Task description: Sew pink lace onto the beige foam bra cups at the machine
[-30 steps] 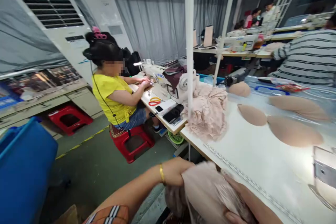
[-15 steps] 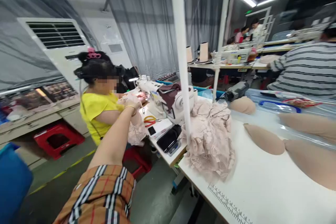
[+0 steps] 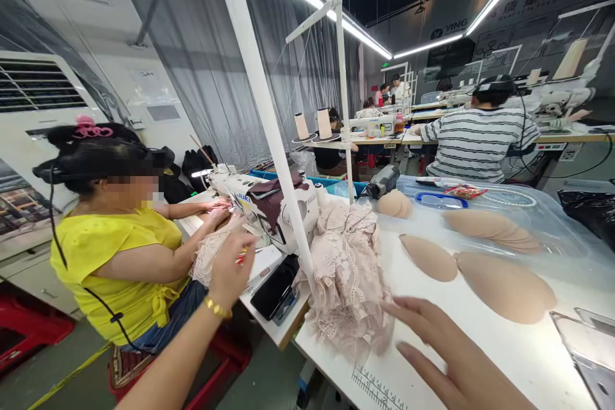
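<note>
My left hand (image 3: 234,269), a bracelet on its wrist, is closed around small scissors with red and yellow handles (image 3: 243,255); the fingers hide most of them. It is over the edge of the neighbouring sewing table, left of a black phone (image 3: 275,291). My right hand (image 3: 439,349) is open, fingers stretched toward a heap of pale pink lace fabric (image 3: 348,269). Its fingertips are at the heap's right edge; whether they touch it I cannot tell. To the left, a co-worker in yellow (image 3: 129,256) has both hands at a sewing machine (image 3: 259,202), with lace on the lap.
Beige moulded cups (image 3: 507,285) lie on the white table (image 3: 480,339) at right. Behind them are a clear plastic sheet with blue-rimmed glasses (image 3: 441,200) and stacked cups. A white upright pole (image 3: 269,109) stands in front of the machine. Red stools (image 3: 218,365) are below left.
My left hand has come back from the co-worker's lace to the scissors, which lay on the neighbouring table. My right hand has come into view. The view has turned right.
</note>
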Demonstrator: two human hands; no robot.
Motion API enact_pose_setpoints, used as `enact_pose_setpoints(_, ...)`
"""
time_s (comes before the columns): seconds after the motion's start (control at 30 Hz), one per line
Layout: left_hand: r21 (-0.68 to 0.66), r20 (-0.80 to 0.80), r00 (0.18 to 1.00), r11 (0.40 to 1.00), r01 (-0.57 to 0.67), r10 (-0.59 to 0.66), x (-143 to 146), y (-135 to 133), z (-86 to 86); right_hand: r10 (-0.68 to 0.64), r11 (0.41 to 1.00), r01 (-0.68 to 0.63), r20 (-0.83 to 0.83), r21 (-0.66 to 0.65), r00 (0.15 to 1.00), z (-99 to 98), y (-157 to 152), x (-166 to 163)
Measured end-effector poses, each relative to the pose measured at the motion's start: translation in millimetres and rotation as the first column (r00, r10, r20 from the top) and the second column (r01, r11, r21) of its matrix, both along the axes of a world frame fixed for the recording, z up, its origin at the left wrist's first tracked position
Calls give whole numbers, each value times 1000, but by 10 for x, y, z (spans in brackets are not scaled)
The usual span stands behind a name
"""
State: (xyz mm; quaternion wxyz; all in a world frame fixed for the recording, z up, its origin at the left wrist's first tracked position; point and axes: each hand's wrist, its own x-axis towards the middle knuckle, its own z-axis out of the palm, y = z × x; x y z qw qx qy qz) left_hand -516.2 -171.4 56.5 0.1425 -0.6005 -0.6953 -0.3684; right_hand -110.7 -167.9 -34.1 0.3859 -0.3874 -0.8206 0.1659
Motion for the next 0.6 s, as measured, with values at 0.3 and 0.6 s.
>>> enact_pose_setpoints(0.3,-98,-443,634,738,668,-633,1424,-399,-84,4,999,-5,8,34,1000,460,389,-341)
enact_pose_setpoints(0.6,-476,-424,823,866,153,-378,1773,252,-12,-67,985,69,17,-160,998,-20,-257,771)
